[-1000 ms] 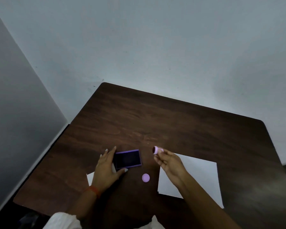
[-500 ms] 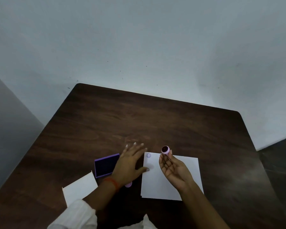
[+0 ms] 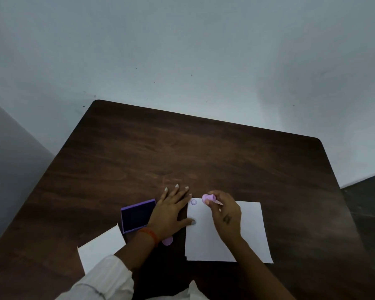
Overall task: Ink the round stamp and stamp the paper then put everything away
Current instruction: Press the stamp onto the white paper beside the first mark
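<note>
- White, a loose sheet (image 3: pixel 100 249) lies on the dark wooden desk (image 3: pixel 182 152) at the near left, one corner close to the ink pad.
- Purple-framed with a dark inner face, the ink pad (image 3: pixel 136 215) sits open on the desk just right of that sheet, its right edge partly hidden by the left wrist.
- The left hand (image 3: pixel 171 213) lies flat, palm down, fingers spread and holding nothing; the thumb tip presses on the left edge of the paper, and the other fingers rest on the bare wood beyond it. An orange band (image 3: pixel 151 234) circles the wrist, and a white sleeve (image 3: pixel 102 280) covers the forearm.
- A small lilac disc (image 3: pixel 167 241), perhaps a cap, peeks out from under the left wrist, on the desk between the pad and the paper.
- The paper (image 3: pixel 247 232), a white sheet, lies flat to the right of the pad; near its far left corner sits a faint purple ring-shaped stamp mark (image 3: pixel 194 202).
- The right hand (image 3: pixel 225 215) hovers over the upper part of the paper, its grip closed around the round stamp (image 3: pixel 208 198), a lilac cylinder tilted on its side with one end pointing left toward the mark; the stamp is just beside the mark, and I cannot tell whether it touches the sheet.
</note>
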A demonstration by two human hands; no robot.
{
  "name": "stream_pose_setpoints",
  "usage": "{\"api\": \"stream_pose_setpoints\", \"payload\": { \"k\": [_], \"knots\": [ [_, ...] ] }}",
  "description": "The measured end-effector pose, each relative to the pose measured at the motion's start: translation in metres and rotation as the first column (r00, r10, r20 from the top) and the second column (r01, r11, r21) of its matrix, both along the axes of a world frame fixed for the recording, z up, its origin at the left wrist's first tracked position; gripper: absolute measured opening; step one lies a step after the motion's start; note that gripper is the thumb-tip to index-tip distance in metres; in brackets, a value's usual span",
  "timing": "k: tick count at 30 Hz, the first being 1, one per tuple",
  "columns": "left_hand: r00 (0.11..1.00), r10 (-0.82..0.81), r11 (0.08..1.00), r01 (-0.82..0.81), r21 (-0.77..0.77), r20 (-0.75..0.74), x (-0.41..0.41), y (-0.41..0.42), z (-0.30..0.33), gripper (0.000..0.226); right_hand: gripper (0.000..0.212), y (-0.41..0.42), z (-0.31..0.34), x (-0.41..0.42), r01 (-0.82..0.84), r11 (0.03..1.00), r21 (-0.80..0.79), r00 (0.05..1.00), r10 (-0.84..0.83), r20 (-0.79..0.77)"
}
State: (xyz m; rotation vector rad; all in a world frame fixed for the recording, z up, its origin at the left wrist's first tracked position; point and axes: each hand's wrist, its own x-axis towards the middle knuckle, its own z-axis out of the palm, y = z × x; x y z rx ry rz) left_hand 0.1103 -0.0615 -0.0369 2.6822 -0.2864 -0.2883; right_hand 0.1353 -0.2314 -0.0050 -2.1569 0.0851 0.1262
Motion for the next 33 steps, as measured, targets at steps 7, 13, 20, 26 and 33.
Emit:
{"api": "stream_pose_setpoints", "payload": {
  "k": [7,13,20,26,33],
  "knots": [
    [1.000,-0.020,1.000,0.020,0.005,0.008,0.001,0.002,-0.003,0.076,0.025,0.010,0.004,0.000,-0.104,0.920,-0.379,0.984,0.151,0.095],
    [1.000,-0.021,1.000,0.021,0.008,-0.013,0.000,0.002,0.000,0.081,0.033,0.018,0.010,-0.001,-0.222,0.821,-0.526,0.965,0.262,0.000],
    [1.000,-0.011,1.000,0.011,-0.016,-0.024,-0.001,0.001,0.004,0.075,0.038,0.019,0.011,0.001,-0.281,0.752,-0.596,0.956,0.273,-0.106],
    [1.000,-0.014,1.000,0.013,-0.026,-0.020,-0.001,0.001,0.002,0.075,0.034,0.023,0.006,0.000,-0.245,0.714,-0.656,0.955,0.294,-0.037],
    [1.000,-0.018,1.000,0.018,-0.019,-0.018,0.000,0.002,-0.002,0.086,0.041,0.024,0.001,0.004,-0.219,0.682,-0.698,0.921,0.380,0.083]
  ]
}}
